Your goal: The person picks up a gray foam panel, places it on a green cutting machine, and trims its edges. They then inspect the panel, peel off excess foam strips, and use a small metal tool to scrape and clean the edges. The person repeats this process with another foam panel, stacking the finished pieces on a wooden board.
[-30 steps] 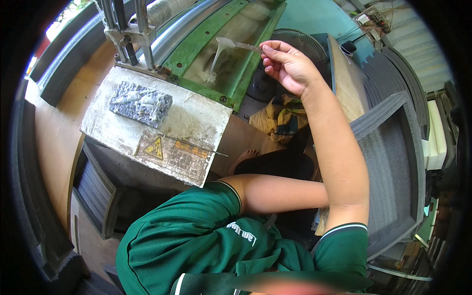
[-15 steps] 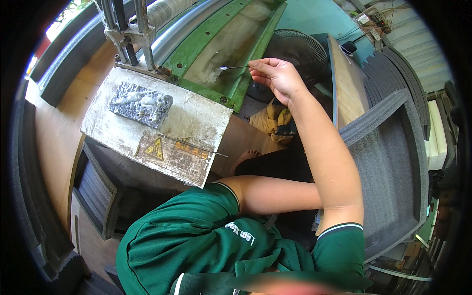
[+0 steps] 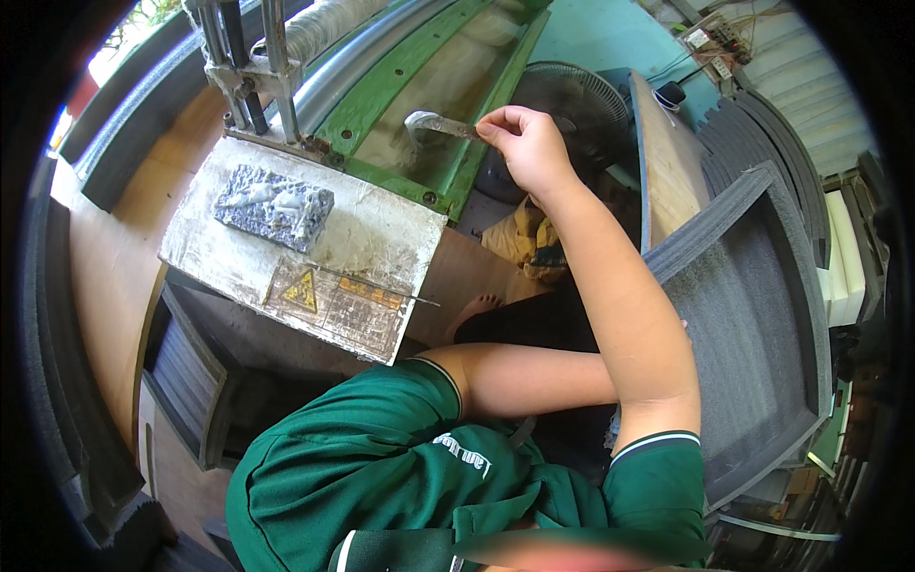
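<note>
My right hand (image 3: 526,143) pinches the end of a thin flat strip (image 3: 450,126), dark near my fingers. Its far end is curved and coated in white paste. The strip hangs over a green-framed trough (image 3: 389,81) smeared with cloudy white residue. My left forearm crosses in front of me and passes behind my right arm. Only a fingertip of my left hand (image 3: 685,325) shows, beside a grey foam frame (image 3: 739,286); how its fingers are set is hidden.
On a stained white metal panel (image 3: 357,214) with a warning label lies a rough grey block (image 3: 274,207) topped with white paste. A metal roller (image 3: 367,62) runs alongside the trough. Beyond are a black fan (image 3: 572,105) and stacked foam strips (image 3: 772,157). Another foam frame (image 3: 195,372) stands lower left.
The strip has turned from edge-on to flat, showing its broad face, and its coated end has lifted slightly. The foam frame at the right has tilted a little, and a left fingertip now shows.
</note>
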The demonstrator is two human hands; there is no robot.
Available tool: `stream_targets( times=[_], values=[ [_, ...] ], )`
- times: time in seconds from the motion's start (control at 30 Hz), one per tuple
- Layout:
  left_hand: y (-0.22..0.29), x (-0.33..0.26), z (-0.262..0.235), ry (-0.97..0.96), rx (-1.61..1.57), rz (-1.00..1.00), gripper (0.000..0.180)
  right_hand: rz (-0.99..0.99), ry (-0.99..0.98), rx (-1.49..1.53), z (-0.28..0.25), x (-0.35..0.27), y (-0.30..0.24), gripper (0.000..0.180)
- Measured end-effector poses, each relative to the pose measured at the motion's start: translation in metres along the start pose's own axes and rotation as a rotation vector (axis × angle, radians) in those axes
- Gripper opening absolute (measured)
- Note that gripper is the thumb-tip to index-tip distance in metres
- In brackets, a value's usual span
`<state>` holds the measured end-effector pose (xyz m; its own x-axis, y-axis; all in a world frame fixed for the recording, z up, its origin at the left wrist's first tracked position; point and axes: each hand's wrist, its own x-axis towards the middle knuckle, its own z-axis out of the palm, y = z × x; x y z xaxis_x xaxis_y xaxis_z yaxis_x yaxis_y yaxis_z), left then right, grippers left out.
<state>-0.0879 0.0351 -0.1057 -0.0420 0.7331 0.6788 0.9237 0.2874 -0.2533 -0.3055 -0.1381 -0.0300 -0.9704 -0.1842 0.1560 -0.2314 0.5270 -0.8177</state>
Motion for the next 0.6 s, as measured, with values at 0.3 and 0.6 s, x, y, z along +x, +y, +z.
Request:
stream_targets(
  times=[0.3,0.6],
  values=[
    [0.024,0.002,0.037,0.06,0.075,-0.008,0.062,0.388,-0.185,0.73,-0.012,-0.004,-0.005,0.017],
    [0.028,-0.005,0.036,0.119,0.549,-0.123,0.067,0.227,-0.225,1.023,-0.017,-0.009,-0.026,0.026]
  ],
)
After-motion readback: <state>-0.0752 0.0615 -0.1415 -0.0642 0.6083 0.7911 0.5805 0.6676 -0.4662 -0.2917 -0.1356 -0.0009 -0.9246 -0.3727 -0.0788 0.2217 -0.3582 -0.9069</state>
